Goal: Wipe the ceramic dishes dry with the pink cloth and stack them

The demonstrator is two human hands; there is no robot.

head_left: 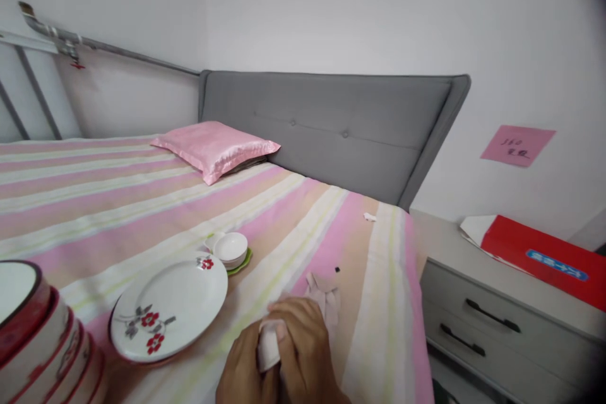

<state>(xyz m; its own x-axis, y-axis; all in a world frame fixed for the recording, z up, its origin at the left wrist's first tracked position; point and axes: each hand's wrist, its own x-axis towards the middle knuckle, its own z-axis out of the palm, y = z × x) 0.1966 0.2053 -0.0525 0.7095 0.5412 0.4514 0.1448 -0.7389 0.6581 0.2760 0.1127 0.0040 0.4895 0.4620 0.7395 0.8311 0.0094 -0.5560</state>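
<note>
My left hand [243, 363] and my right hand [303, 344] are together at the bottom middle, fingers closed around a small white object [269, 347]. It looks pale and smooth, but the fingers cover most of it, so I cannot make out its kind. Just beyond the hands, a crumpled pale pink cloth [326, 300] lies on the bed. To the left is a white plate [182, 306] with red flowers and grey leaves. Behind it, small white dishes [230, 247] sit on a green dish [245, 262].
Stacked red-and-white bowls [52, 353] stand at the lower left. The striped bed [284, 227] carries a pink pillow [218, 148], a white scrap [370, 217] and a black bit [337, 269]. At right, a nightstand [473, 290] bears a red packet [544, 259]; behind is a grey headboard [322, 113].
</note>
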